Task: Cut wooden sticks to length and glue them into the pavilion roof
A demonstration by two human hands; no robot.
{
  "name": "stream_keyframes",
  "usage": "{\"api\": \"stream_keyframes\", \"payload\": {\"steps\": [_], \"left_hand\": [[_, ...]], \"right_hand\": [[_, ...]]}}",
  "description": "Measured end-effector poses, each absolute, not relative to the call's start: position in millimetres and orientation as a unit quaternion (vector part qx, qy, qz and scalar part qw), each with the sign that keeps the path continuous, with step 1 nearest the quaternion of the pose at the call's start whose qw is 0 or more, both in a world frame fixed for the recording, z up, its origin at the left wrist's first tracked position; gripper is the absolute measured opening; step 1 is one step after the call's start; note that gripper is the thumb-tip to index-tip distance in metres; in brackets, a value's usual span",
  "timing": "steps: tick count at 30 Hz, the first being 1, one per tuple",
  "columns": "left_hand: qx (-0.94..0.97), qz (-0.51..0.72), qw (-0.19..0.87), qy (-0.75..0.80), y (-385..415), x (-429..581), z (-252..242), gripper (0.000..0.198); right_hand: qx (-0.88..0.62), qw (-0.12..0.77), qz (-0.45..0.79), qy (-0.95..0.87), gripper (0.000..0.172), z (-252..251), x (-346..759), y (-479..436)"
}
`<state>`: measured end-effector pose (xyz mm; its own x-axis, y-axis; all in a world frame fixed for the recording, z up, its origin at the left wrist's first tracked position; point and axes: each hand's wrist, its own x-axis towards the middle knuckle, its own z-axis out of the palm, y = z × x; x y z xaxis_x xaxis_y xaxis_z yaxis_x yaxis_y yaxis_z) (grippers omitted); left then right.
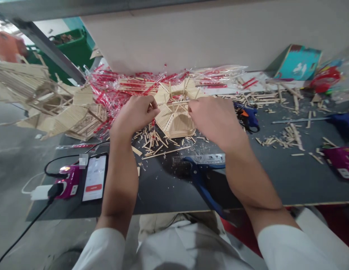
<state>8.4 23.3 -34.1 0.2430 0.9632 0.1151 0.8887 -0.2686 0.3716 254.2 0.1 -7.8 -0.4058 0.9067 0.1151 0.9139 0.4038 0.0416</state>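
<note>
Head view, far left: a large stick-built structure [50, 108] sits at the left end of the dark desk [289, 180].
Front left corner: a purple device [68, 182] with a cable plugged in lies just beside a phone [95, 178] whose screen is lit.
Left hand [135, 114]: the fingers are curled in tight, pinching the left edge of the stick model [175, 112].
Stick model: a small roof-like piece of pale sticks, held between both hands over the middle of the desk. Red-and-clear wrappers [112, 90] are heaped behind it, and cut stick bits [154, 142] lie under it.
Right hand [216, 120]: the fingers are bent inward, gripping the model's right side.
Below the right forearm: a blue-handled cutter [202, 176] lies flat near the front edge.
Right of the hand: a blue glue gun [247, 116] lies just beside it.
Far right: loose sticks [286, 135] are scattered about, and a purple tool [341, 161] sits at the edge.
</note>
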Motion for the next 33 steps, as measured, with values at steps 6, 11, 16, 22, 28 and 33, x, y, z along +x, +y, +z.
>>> {"api": "stream_keyframes", "payload": {"steps": [6, 11, 16, 22, 28, 33], "left_hand": [[0.785, 0.138, 0.124, 0.591, 19, 7, -26, 0.021], [0.803, 0.126, 0.171, 0.556, 1, 15, -4, 0.028], [0.787, 0.043, 0.234, 0.569, -16, 31, 6, 0.032], [0.764, -0.018, 0.214, 0.608, -18, 45, 1, 0.031], [0.757, -0.041, 0.173, 0.628, -13, 49, -9, 0.036], [0.778, -0.036, 0.162, 0.605, -6, 46, -13, 0.035]], "right_hand": [[-0.589, 0.094, -0.025, -0.803, 0.021, 9, 302, 8], [-0.567, 0.124, 0.053, -0.812, 0.005, -2, 341, 35], [-0.58, 0.242, 0.083, -0.773, 0.041, -21, 342, 60], [-0.568, 0.323, 0.168, -0.738, 0.032, -46, 341, 82], [-0.572, 0.405, 0.127, -0.702, 0.009, -64, 341, 98], [-0.594, 0.367, 0.294, -0.653, 0.031, -90, 329, 115]]}}
